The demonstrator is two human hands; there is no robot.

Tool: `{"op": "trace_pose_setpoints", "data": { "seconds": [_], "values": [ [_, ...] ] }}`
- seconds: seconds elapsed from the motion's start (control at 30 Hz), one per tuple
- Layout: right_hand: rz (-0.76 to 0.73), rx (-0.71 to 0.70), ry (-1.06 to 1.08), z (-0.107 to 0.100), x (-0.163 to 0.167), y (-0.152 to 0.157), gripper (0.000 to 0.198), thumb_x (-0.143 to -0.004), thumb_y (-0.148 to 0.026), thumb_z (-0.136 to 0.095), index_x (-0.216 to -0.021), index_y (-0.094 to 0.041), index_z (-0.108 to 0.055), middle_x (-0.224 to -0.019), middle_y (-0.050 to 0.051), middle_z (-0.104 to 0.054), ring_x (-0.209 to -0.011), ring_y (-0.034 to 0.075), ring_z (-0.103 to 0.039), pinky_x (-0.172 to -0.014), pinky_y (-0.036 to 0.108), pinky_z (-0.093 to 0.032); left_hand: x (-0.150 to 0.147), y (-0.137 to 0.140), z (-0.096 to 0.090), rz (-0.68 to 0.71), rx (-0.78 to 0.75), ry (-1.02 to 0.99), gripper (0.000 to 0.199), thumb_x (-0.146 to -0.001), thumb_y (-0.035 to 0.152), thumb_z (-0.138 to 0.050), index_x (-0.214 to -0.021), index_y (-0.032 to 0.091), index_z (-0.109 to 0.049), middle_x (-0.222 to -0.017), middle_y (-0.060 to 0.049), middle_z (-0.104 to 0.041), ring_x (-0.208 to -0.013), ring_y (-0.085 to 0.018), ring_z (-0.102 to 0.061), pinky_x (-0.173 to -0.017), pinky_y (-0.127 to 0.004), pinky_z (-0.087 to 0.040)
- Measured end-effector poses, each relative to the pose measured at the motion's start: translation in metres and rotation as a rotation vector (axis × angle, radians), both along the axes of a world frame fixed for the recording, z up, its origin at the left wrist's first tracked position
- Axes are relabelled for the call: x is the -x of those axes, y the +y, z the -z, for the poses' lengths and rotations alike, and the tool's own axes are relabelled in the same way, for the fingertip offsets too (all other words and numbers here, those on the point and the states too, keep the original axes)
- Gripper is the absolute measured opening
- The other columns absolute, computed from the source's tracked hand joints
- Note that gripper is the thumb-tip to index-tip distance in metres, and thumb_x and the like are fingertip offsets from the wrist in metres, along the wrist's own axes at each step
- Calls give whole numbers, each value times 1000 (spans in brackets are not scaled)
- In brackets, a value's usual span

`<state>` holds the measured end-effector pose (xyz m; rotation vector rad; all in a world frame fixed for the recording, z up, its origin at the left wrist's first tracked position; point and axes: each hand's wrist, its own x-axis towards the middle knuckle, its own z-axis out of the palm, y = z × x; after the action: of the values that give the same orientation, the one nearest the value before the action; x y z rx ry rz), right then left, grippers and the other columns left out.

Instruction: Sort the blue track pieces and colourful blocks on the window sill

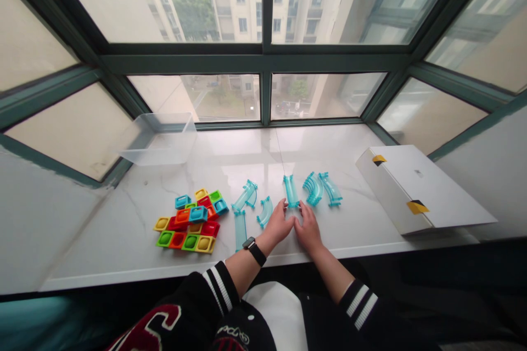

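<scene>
A straight, see-through blue track piece [290, 192] lies on the white sill, pointing away from me. My left hand [280, 225] has its fingertips at the left side of the piece's near end, and my right hand [308, 228] pinches at the right side of that same end. Both thumbs come together just below it. Left of my hands is a small curved blue track [265, 212], with a joined straight-and-curved pair [246, 196] beyond it. Another straight track [240, 230] sits near my left wrist. To the right lie curved blue tracks [313, 189] and one more piece [330, 190].
Coloured square blocks [190, 225] are heaped at the left in red, green, yellow, orange and blue. A clear plastic bin [164, 140] stands at the back left. On the right is a white box [424, 189] with yellow-black tabs. Windows border the sill [263, 148].
</scene>
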<state>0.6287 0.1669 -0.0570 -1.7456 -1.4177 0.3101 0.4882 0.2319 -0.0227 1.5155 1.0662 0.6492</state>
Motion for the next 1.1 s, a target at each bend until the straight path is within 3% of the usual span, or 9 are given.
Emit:
{"op": "trace_pose_setpoints", "data": {
  "seconds": [0.33,0.8,0.97,1.1],
  "values": [
    [20,7,-36,0,1,1,64,-92,-27,-51,-156,-18,-49,-148,18,-59,-139,35,-54,-118,64,-44,1,-3,-4,5,-49,19,77,-86,25,-73,-157,20,-42,-156,-20,-53,-143,-32,-54,-121,-50,-43],
    [24,-7,2,-1,1,0,66,-90,-25,-54,-156,-18,-48,-147,19,-58,-132,35,-59,-113,63,-50,3,-2,-8,21,-19,25,81,-87,25,-74,-159,17,-39,-157,-21,-52,-138,-32,-58,-118,-51,-47],
    [43,-42,62,-4,4,-2,63,-92,-25,-53,-154,-17,-45,-141,20,-59,-118,31,-66,-105,57,-57,17,0,-35,81,-19,-33,69,-86,25,-75,-151,19,-52,-154,-20,-56,-131,-32,-63,-110,-50,-54],
    [76,-101,65,-4,3,-2,47,-87,-21,-51,-134,-19,-56,-122,15,-64,-110,29,-66,-101,54,-59,57,-1,-69,110,-183,-64,46,-89,26,-69,-136,24,-66,-139,-12,-67,-122,-26,-67,-103,-44,-58]
  ]
}}
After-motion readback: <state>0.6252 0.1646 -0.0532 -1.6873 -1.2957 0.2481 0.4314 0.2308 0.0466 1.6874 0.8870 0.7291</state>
